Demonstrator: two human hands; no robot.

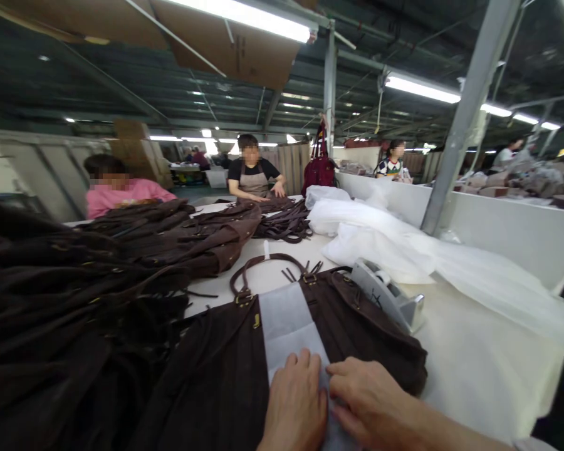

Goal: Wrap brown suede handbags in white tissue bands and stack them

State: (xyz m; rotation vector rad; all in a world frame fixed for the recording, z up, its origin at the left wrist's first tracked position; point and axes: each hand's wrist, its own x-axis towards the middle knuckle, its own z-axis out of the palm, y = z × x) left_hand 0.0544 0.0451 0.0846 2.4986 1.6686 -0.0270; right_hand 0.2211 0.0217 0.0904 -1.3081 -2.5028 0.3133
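Note:
A dark brown handbag [225, 369] lies flat on the white table, its looped handle [270, 258] pointing away from me. Down the middle of the bag runs a strip of pale grey-white paper [287, 319] with crease lines across it. My left hand [297, 401] rests on the lower part of this strip, fingers stretched out and palm down. Beside it, my right hand [373, 398] touches the strip's right edge, with the fingers slightly bent and the thumb apart. A grey tape dispenser [388, 297] sits against the bag's upper right side.
Dark brown bags [108, 269] are heaped along the left. Brown straps [286, 222] lie farther back. White translucent sheeting [385, 235] spreads over the right side, near a metal post [465, 119]. Two people, one in pink [126, 194] and one in an apron [254, 175], are across the table.

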